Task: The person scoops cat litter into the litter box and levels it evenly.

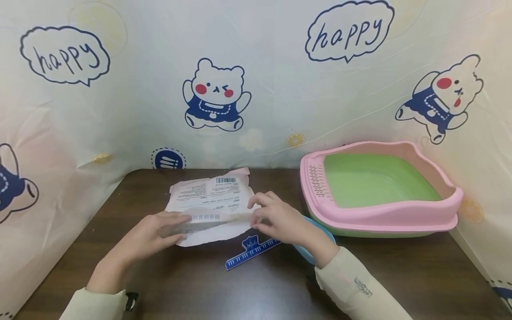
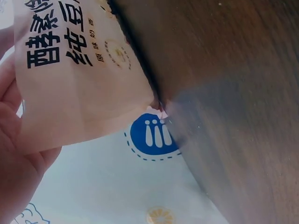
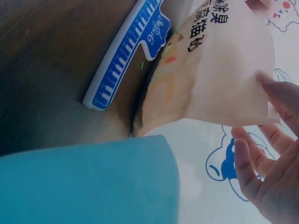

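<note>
A pale pink bag of cat litter [image 1: 216, 195] lies on the table with its printed back up and its top end towards me. My left hand [image 1: 154, 233] grips the left side of that end, and the left wrist view shows fingers on both faces of the bag [image 2: 84, 102]. At the right corner my right hand [image 1: 280, 220] pinches the edge. In the right wrist view, one finger lies on the bag's front [image 3: 229, 79] while the other fingers [image 3: 250, 163] are by its edge.
A pink and green litter box [image 1: 400, 218] stands at the right. Near the bag lies a blue clip with a piano-key print [image 1: 252, 253]. A light blue object [image 1: 304, 253] sits under my right forearm, partly hidden. Behind the table [image 1: 180, 284] hangs a printed cloth [image 1: 276, 102].
</note>
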`<state>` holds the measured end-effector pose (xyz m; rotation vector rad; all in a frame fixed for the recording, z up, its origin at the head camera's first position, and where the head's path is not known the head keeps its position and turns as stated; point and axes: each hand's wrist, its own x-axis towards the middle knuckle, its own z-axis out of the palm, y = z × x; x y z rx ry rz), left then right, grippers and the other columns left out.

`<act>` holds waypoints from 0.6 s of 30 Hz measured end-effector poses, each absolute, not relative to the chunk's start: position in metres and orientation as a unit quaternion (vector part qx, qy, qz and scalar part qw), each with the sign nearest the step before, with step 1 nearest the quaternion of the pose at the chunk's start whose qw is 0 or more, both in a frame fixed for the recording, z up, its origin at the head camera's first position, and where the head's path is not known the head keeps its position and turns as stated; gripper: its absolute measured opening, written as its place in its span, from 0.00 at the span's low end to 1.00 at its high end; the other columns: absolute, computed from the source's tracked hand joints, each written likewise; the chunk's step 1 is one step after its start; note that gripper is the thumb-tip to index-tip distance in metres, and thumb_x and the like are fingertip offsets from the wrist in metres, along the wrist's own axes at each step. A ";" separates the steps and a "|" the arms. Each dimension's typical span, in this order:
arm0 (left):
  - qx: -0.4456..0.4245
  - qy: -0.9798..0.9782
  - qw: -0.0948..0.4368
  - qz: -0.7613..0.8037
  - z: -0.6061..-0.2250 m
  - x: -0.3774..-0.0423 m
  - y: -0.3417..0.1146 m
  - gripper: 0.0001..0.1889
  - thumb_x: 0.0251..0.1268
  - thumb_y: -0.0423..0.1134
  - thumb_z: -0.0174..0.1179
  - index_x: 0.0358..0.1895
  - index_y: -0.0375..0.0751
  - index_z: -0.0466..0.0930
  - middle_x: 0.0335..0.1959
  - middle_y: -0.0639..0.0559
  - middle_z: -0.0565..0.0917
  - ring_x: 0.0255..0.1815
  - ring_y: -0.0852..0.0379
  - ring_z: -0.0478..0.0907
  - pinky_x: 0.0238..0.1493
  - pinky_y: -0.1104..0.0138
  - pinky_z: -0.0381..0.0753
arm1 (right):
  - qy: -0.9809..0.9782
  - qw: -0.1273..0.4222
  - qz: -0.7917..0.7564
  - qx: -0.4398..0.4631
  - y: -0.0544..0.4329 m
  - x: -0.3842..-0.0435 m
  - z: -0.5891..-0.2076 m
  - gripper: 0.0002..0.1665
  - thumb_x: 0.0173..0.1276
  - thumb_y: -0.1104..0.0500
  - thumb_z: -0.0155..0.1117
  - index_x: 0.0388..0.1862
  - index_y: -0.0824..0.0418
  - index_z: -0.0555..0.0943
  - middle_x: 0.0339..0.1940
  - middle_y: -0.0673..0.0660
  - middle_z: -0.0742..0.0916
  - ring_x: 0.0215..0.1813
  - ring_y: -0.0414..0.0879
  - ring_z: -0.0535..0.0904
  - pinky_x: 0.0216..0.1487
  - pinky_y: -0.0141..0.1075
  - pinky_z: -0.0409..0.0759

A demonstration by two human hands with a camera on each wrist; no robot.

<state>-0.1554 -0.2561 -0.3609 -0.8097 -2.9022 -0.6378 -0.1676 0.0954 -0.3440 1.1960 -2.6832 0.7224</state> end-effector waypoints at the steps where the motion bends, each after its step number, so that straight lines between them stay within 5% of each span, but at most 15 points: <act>1: -0.269 -0.941 0.043 -0.203 -0.362 -0.156 -0.256 0.26 0.56 0.41 0.72 0.60 0.46 0.83 0.59 0.42 0.84 0.59 0.39 0.80 0.57 0.43 0.78 | -0.886 0.061 0.236 0.394 0.096 -0.168 -0.344 0.03 0.66 0.60 0.68 0.34 0.53 0.88 0.55 0.51 0.80 0.58 0.48 0.72 0.54 0.35 0.81; 18: -0.300 -0.931 0.148 -0.146 -0.367 -0.162 -0.236 0.43 0.52 0.38 0.74 0.74 0.45 0.66 0.72 0.44 0.71 0.66 0.41 0.74 0.59 0.45 0.78 | -0.906 0.118 0.201 0.353 0.115 -0.174 -0.341 0.03 0.63 0.60 0.70 0.33 0.51 0.88 0.52 0.50 0.82 0.54 0.49 0.74 0.50 0.38 0.82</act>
